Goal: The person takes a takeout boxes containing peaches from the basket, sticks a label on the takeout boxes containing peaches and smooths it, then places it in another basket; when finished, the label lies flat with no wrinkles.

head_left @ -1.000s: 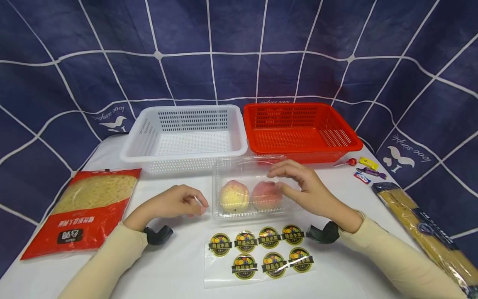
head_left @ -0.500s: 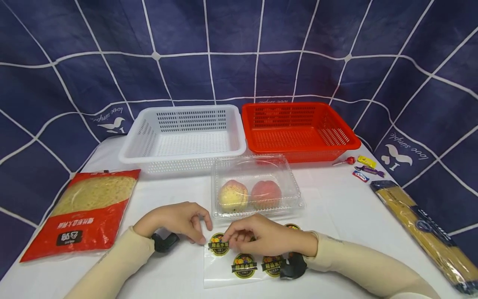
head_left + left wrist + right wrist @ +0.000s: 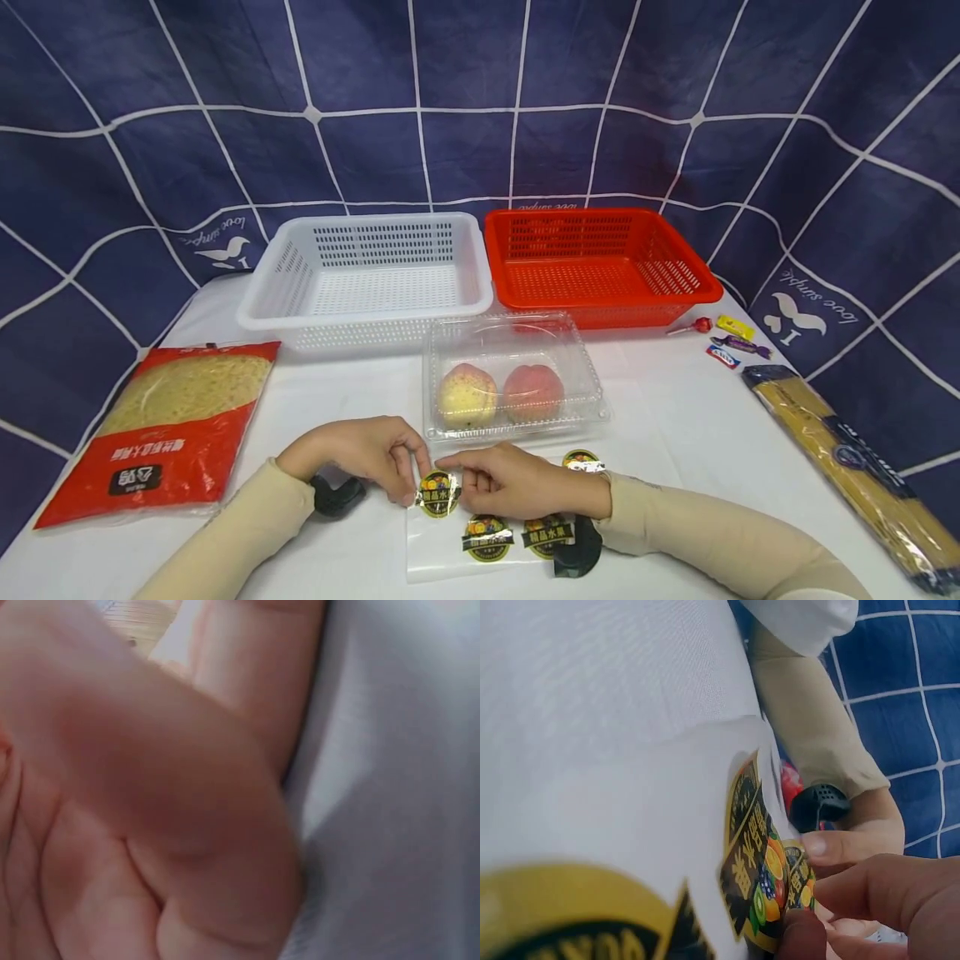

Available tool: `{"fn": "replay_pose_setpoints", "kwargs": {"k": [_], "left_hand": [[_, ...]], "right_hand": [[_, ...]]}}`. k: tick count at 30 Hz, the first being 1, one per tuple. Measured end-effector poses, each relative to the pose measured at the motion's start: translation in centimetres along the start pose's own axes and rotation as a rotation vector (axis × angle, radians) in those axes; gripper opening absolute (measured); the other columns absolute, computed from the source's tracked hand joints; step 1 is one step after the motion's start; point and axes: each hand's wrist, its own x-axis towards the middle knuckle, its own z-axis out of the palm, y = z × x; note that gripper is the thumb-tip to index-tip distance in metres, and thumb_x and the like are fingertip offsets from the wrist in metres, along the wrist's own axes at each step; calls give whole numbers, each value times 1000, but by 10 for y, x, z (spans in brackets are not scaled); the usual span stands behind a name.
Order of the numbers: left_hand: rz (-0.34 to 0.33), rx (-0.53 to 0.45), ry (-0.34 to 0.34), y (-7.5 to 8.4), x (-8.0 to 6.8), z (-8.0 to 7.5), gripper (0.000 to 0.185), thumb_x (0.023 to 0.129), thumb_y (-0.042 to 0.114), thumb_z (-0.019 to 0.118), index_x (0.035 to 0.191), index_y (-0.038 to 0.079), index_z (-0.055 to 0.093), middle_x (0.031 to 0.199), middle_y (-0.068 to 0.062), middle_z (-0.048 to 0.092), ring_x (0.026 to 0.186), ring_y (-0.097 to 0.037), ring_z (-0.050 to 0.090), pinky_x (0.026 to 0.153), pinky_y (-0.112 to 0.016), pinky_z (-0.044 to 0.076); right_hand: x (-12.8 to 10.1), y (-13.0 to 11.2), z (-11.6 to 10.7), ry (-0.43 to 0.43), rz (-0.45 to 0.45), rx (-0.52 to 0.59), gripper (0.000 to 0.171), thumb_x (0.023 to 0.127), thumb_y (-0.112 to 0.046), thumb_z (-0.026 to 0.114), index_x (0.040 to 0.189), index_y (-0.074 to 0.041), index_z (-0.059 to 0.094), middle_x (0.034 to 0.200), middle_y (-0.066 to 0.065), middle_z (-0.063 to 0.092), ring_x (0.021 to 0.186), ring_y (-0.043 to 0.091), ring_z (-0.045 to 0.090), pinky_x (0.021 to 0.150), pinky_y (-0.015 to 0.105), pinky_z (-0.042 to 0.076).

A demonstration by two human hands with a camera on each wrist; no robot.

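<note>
A clear backing sheet (image 3: 450, 558) with round fruit stickers lies at the table's front edge. My right hand (image 3: 459, 485) pinches the top-left sticker (image 3: 438, 493) and curls it up off the sheet; the right wrist view shows this sticker (image 3: 759, 879) standing partly peeled between both hands' fingertips (image 3: 832, 845). My left hand (image 3: 415, 487) pinches the sheet's upper left edge right beside that sticker. Just behind the hands sits a shut clear clamshell box (image 3: 517, 333) with two peaches (image 3: 467, 395) inside. The left wrist view shows only a blurred palm (image 3: 135, 810).
A white basket (image 3: 262, 302) and a red basket (image 3: 693, 279) stand side by side at the back. A red noodle bag (image 3: 161, 429) lies at left, a long spaghetti pack (image 3: 855, 467) at right, and several small candies (image 3: 726, 340) sit near the red basket.
My right hand left the clamshell and came down to the sticker sheet. Both hands closed in on the top-left sticker, whose edge now lifts off the sheet.
</note>
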Motion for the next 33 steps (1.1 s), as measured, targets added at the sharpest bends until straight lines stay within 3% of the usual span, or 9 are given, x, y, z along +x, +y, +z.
{"fn": "replay_pose_setpoints", "kwargs": {"k": [7,12,18,25,29,33], "left_hand": [[5,30,14,0,1,2,23,80,-9,79,99,3,76,77,0,78,61,-1,58,52,-14,38],[9,57,28,2,1,2,23,78,-7,80,96,6,75,75,-2,77,59,-2,57,50,-14,38],[7,64,40,1,0,2,22,78,-7,80,95,7,75,72,-1,75,57,-3,54,50,-15,38],[11,75,50,1,-2,1,20,78,-5,81,94,7,74,73,1,73,59,-3,54,52,-15,39],[19,123,109,2,-4,-2,24,80,2,85,95,7,68,73,4,66,58,-4,51,53,-16,40],[28,188,248,2,-6,-6,29,87,9,84,101,6,59,76,3,56,58,-7,53,56,-20,44]], "right_hand": [[-1,-1,3,60,1,111,25,101,1,67,125,-1,71,92,-6,69,73,-8,53,66,15,52],[-3,0,4,118,-16,117,15,100,1,69,112,-4,75,89,-2,75,68,-8,54,62,15,50],[-4,-1,5,175,-54,147,9,97,2,74,102,-5,75,77,-8,65,63,-7,48,57,14,43],[-8,-11,-1,175,-157,75,8,98,-1,74,98,-8,74,77,-8,58,68,-8,47,58,15,45],[-13,-23,-13,149,-176,33,10,97,-1,75,96,-11,71,85,-7,56,73,-6,48,60,16,46],[-19,-34,-29,126,-152,47,14,95,0,74,97,-13,68,89,-8,58,75,-3,49,58,15,43]]}}
